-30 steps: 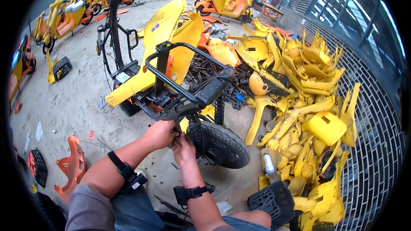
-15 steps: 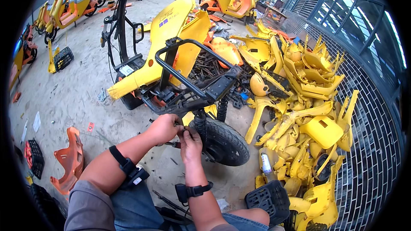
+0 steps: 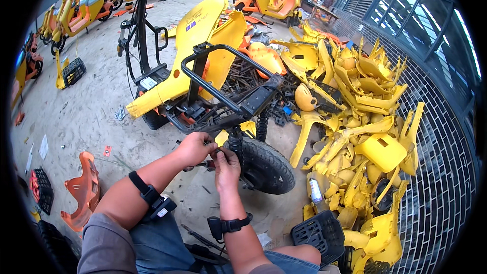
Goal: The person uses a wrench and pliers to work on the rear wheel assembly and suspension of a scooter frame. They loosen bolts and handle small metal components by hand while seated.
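Just beside the rear wheel of a stripped scooter, my left hand point(image 3: 195, 149) and my right hand point(image 3: 227, 170) meet fingertip to fingertip. Both are closed in a pinch around something small and dark that I cannot make out. Black springs and the rear tyre point(image 3: 268, 168) are close to the right of my fingers. Above them runs the scooter's black tubular frame point(image 3: 215, 91), with a long yellow body panel point(image 3: 195, 35) leaning across it. A thin rod or tool end shows near my left hand, mostly hidden.
A large heap of yellow plastic panels point(image 3: 380, 152) lies on the right, along a brick wall point(image 3: 431, 172). A black basket point(image 3: 318, 236) stands by my right knee. An orange panel point(image 3: 83, 193) rests on the floor at left. Rows of scooters point(image 3: 81, 18) fill the back.
My hands stay together at the same spot by the wheel, with only small shifts of the fingers. The view has tilted slightly.
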Demonstrator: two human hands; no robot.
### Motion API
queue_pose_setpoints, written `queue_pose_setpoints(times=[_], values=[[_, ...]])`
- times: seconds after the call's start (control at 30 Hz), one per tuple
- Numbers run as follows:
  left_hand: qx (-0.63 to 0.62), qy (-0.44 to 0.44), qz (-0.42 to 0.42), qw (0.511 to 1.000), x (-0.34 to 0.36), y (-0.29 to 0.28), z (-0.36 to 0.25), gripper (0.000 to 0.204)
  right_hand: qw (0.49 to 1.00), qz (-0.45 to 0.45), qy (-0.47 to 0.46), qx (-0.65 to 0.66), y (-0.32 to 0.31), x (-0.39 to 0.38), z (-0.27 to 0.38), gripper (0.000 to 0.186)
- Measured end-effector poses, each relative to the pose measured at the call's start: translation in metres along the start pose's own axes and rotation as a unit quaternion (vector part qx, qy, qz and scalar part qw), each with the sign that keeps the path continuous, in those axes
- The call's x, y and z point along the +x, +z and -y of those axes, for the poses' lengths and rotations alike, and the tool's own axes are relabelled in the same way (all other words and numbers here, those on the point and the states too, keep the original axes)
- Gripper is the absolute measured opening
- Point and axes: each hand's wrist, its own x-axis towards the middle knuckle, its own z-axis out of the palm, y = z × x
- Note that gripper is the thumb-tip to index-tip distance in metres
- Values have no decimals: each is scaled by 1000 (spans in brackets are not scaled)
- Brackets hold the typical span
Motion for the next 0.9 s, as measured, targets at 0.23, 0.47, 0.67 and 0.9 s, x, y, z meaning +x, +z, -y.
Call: queue_pose_setpoints(times=[0.23, 0.47, 0.67, 0.9], values=[[-6, 41, 5, 999, -4, 2, 0, 24, 993, -24, 76, -88, -4, 4, 5, 33], [48, 81, 16, 995, -13, 8, -9, 19, 981, -81, 131, -118, 7, -1, 19, 48], [40, 120, 54, 990, -11, 9, -1, 14, 960, -60, 268, -62, 10, -4, 33, 63], [-43, 73, 40, 996, -18, 8, -15, 15, 972, 55, 214, -76, 6, 3, 54, 74]])
